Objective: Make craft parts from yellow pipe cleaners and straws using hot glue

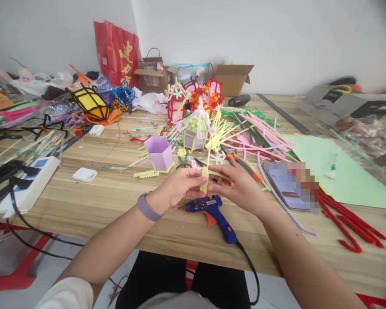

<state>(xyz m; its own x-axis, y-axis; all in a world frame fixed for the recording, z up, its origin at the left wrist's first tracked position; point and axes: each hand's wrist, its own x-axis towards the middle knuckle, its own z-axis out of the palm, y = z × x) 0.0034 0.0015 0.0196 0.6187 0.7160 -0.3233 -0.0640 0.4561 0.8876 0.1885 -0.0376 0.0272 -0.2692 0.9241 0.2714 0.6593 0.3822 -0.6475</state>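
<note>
Left hand point(179, 187) and right hand point(241, 185) hold yellow strip point(204, 179); glue gun point(216, 210) nearby.

My left hand point(182, 185) and right hand point(239, 185) are going bare, and on my left wrist I am wearing a broad mauve band point(149, 208) (it is fitting closely, its upper edge barely showing). A whitish short sleeve point(67, 295) is ending near my left elbow, while one small spot is marking my right forearm point(296, 246). Below, I am wearing a pale top point(176, 302) and black trousers point(156, 277).
</note>
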